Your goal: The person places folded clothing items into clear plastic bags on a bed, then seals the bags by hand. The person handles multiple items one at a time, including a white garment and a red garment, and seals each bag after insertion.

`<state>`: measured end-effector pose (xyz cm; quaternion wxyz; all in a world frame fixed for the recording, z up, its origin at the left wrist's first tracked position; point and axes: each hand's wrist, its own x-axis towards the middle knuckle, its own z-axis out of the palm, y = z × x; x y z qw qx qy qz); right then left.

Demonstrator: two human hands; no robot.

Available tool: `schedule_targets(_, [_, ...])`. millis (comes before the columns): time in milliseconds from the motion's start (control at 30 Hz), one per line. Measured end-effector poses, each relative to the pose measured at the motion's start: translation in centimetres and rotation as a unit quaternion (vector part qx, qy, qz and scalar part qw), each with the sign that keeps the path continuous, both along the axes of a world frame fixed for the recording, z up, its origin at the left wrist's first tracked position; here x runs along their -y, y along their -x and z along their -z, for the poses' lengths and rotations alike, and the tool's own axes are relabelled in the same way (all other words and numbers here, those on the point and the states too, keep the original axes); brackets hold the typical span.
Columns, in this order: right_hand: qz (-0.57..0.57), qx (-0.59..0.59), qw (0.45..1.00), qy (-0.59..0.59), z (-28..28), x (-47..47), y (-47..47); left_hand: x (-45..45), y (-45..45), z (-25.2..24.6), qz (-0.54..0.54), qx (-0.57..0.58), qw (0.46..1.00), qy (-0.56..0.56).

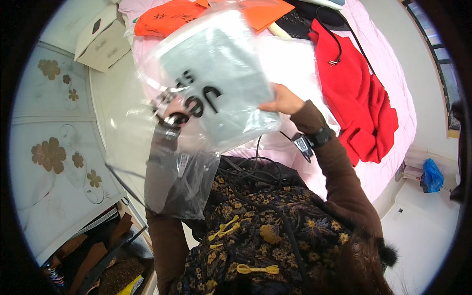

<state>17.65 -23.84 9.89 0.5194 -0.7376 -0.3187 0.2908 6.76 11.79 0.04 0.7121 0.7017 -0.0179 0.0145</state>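
A clear plastic bag (191, 184) with dark lettering hangs in front of me, tilted, over the near side of the bed. Inside or behind its film is a folded pale grey-green item (228, 66), probably cloth. My right hand (284, 99) grips the right edge of this package, thumb on the front. My left hand (175, 110) shows blurred through the plastic at the package's left side; its fingers are partly hidden by film and print, so its hold cannot be made out. Another clear plastic sheet or bag (291, 55) with white contents lies behind my right hand.
A red garment (354, 99) lies on the pink bedspread (402, 84) at right, a black cord (354, 33) across its top. Orange bags (166, 18) and dark clothes (295, 25) lie at the far side. Dark cables (258, 162) cross my lap. A flowered sliding door (70, 121) stands at left.
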Motion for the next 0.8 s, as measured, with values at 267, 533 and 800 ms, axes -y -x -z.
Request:
schedule_targets(267, [0.371, -0.029, 0.918, 0.136, 7.3, 13.2, 2.2, 1.6, -1.7, -0.2, 0.044, -0.246, 0.908, 0.336])
schedule_targets(533, [0.386, -0.132, 0.906, 0.115, 8.7, 13.6, 2.6, -7.1, 11.2, -4.2, -0.141, -0.305, 0.904, 0.262])
schedule_targets(800, [0.475, -0.145, 0.868, 0.005, 8.5, 14.2, 4.1, -2.9, 9.3, -2.7, -0.169, -0.205, 0.937, -0.229])
